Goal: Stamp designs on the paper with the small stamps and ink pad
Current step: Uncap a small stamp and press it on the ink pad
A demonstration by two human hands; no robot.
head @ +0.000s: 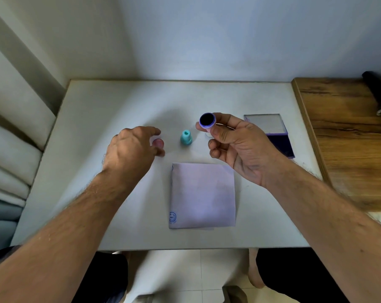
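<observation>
My right hand (235,143) pinches a small purple stamp (207,120) above the table, its dark inked face turned up toward me. My left hand (130,149) reaches over a small pink stamp (158,142) on the table, fingers curled around it; whether they grip it I cannot tell. A teal stamp (186,138) stands upright between the hands. The folded white paper (203,193) lies in front, with one blue smiley print (172,217) at its near left corner. The open purple ink pad (277,136) sits to the right, its lid tilted up.
The white table (97,193) ends close to my legs. A wooden surface (349,136) adjoins it on the right, with a dark object (380,92) at its far end. A small white object (208,134) peeks out under my right fingers. Cushions lie left.
</observation>
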